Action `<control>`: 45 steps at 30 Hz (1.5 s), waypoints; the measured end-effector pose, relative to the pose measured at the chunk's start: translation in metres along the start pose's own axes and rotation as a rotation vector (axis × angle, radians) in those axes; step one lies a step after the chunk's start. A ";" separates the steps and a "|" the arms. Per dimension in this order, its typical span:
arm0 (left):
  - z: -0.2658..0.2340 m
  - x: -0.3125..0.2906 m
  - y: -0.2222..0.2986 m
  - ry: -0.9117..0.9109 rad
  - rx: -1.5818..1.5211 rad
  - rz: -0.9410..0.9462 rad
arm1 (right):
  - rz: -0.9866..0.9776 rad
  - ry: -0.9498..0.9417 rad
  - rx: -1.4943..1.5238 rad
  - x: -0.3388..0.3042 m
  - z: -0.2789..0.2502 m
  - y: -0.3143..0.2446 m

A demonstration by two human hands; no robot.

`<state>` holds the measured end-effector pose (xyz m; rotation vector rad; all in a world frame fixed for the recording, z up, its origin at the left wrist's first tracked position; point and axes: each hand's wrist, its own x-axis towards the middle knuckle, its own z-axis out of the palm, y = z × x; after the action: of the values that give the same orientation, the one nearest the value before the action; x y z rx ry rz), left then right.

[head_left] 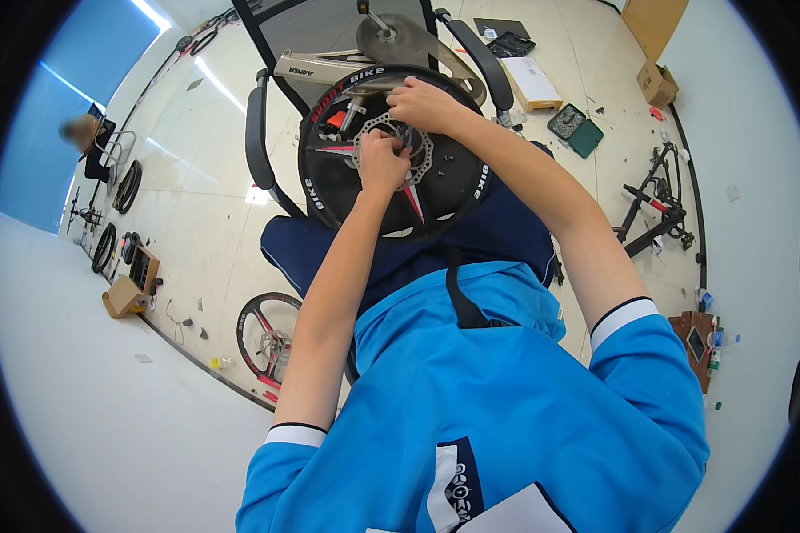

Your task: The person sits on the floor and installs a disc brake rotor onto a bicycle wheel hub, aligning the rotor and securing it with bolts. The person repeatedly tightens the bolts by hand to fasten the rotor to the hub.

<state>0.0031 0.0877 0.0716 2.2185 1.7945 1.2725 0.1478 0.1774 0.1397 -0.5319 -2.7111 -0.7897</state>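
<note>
A black bicycle wheel with red and white lettering lies flat across my lap and the chair seat. At its hub sits a silver brake disc with a perforated ring. My left hand rests over the disc, fingertips pinched together at the hub; whatever they grip is hidden. Just above it, my right hand is closed, its fingers curled in near the top of the disc, and I cannot make out what is in them. Several small screws lie on the wheel face to the right of the disc.
A mesh office chair faces me, bearing silver bicycle parts. A green case of small parts lies on the floor to the right, near a black bicycle frame. Another wheel lies lower left. A person sits far left.
</note>
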 end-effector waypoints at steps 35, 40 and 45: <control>-0.029 0.025 -0.002 -0.308 -0.097 -0.153 | 0.044 -0.152 0.000 -0.002 -0.001 0.001; -0.026 0.024 -0.002 -0.318 -0.113 -0.203 | 0.020 -0.110 -0.006 0.000 0.003 0.000; -0.025 0.021 -0.001 -0.263 -0.092 -0.196 | -0.027 -0.049 -0.026 0.003 0.002 0.000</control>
<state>-0.0126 0.0938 0.0995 1.9943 1.7626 0.9565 0.1448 0.1791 0.1385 -0.5283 -2.7619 -0.8305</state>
